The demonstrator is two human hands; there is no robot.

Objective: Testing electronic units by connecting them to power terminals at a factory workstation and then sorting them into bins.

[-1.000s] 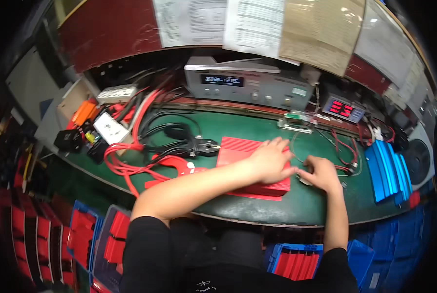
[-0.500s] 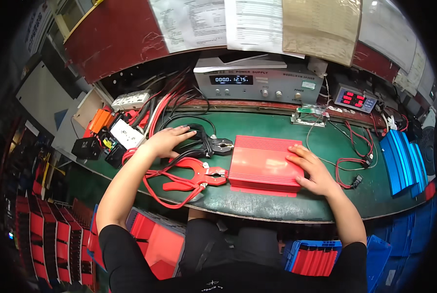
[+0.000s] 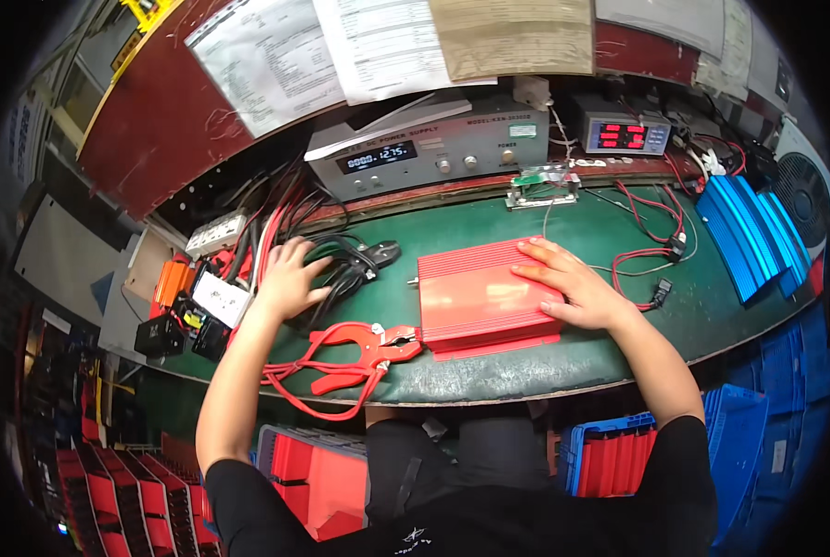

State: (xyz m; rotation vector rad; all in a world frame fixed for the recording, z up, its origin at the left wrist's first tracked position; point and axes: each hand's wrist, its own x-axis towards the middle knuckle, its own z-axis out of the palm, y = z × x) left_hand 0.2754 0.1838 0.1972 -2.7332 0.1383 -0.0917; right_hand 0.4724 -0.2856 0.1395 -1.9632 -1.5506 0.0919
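Green-matted workbench [image 3: 489,371] under a grey power supply [image 3: 424,153]: left hand [image 3: 289,278], moved off the red casing [image 3: 484,297] within the last second, now spread over black clamp leads [image 3: 350,265] toward the left edge; right hand [image 3: 568,283] flat, fingers splayed, steadying that casing mid-bench.

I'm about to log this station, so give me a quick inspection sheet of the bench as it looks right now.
Surface: green mat on the bench, worn front edge.
Job's things: red finned box lying flat; black clamp and red clamp to its left.
Clutter: blue finned boxes stacked at right; small circuit board at the back.
Hands: left hand spread on the black cables; right hand flat on the red finned box.
Cables: red cable looped over the front edge; thin red leads at right.
Surroundings: grey power supply, small red-digit meter, papers on the wall, red and blue crates below.
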